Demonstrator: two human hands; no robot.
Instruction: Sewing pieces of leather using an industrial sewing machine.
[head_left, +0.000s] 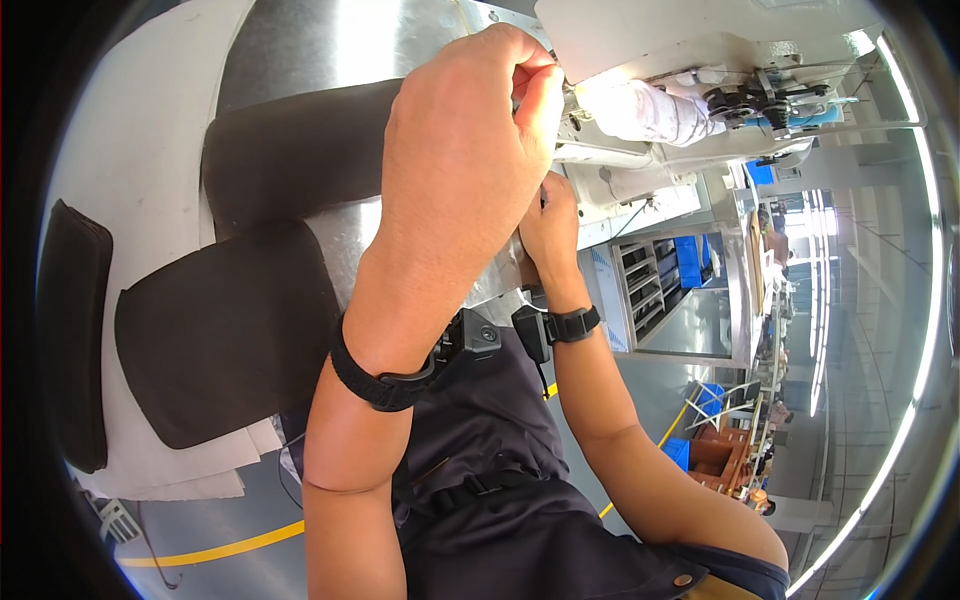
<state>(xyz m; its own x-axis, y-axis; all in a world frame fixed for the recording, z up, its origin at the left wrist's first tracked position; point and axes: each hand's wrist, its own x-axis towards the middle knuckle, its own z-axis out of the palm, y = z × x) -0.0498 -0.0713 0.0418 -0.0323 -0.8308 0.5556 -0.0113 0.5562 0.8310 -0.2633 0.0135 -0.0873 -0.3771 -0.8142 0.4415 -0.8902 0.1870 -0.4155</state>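
Note:
My left hand (465, 150) is raised close to the camera, fingers pinched together at the needle area of a white sewing machine (690, 50). What it pinches is too small to see. My right hand (550, 225) sits lower, just under the machine head, fingers curled at the same spot and mostly hidden behind my left hand. Both wrists wear black bands with small devices (470, 340). Dark brown fabric pieces (290, 155) lie on the metal table (330, 40) to the left of my hands.
More dark pieces (215, 330) rest on white sheets (130, 160) at the left, with another dark piece (75, 330) at the far left. Metal shelving (645, 285) with blue bins and a long row of workstations (770, 330) extend at the right. Yellow floor lines (215, 550) run below.

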